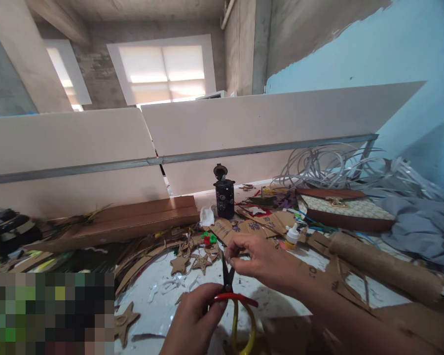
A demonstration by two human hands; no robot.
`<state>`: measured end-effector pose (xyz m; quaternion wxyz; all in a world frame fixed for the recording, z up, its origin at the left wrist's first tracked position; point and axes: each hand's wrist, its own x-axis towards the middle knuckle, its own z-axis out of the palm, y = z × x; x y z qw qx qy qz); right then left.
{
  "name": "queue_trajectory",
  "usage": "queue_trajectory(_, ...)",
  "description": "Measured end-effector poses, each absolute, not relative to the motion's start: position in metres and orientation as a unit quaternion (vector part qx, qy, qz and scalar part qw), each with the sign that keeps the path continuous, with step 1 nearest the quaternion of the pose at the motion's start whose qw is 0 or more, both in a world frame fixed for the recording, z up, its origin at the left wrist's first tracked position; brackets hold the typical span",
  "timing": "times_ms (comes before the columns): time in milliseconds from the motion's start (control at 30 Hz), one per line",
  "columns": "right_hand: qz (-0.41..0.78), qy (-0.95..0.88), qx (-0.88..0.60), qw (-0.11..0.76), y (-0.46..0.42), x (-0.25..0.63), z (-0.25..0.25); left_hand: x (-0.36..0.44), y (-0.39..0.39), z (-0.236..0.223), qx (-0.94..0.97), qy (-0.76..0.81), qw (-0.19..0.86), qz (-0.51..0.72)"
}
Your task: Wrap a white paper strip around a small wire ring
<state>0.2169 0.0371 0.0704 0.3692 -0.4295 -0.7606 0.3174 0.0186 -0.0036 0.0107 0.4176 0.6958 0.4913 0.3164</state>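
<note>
My left hand [198,318] is closed round the scissors [227,286] near their pivot and red handle part; a yellow handle loop hangs below. The dark blades stand a little apart and point away from me. My right hand [251,259] is closed in a pinch beside the blade tips; what its fingers hold, if anything, is too small to make out. Beyond the blades lie cardboard stars [179,265] with cord and a red and green ornament [208,239]. Another cardboard star [125,323] lies left of my left hand.
A black tumbler [225,197] with a raised lid stands at the back. Right of it are a small glue bottle [292,236], a patterned handbag [348,209], a brown paper roll [387,264] and coiled white strips [318,165]. A long cardboard box [133,219] lies left.
</note>
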Motion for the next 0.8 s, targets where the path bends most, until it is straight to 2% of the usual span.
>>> queue_trajectory(200, 0.379, -0.676, -0.437, 0.457, 0.046, 0.233, 0.082, 0.023, -0.006, 0.018, 0.661, 0.488, 0.466, 0.327)
queue_trajectory(300, 0.364, -0.654, -0.418, 0.515, 0.053, 0.247, 0.086, 0.037, -0.008, 0.022, 0.621, 0.484, 0.512, 0.343)
queue_trajectory(467, 0.371, -0.632, -0.393, 0.555, 0.065, 0.264, 0.088, 0.079, -0.014, 0.016, 0.607, 0.498, 0.557, 0.273)
queue_trajectory(567, 0.382, -0.632, -0.387, 0.552, 0.07, 0.265, 0.086, 0.098, -0.02, 0.015, 0.656, 0.487, 0.524, 0.24)
queue_trajectory(667, 0.402, -0.631, -0.386, 0.54, 0.074, 0.262, 0.083, 0.103, -0.019, 0.024, 0.759, 0.468, 0.411, 0.188)
queue_trajectory(800, 0.429, -0.623, -0.374, 0.536, 0.073, 0.258, 0.084, 0.092, 0.003, 0.047, 0.749, 0.463, 0.371, 0.294)
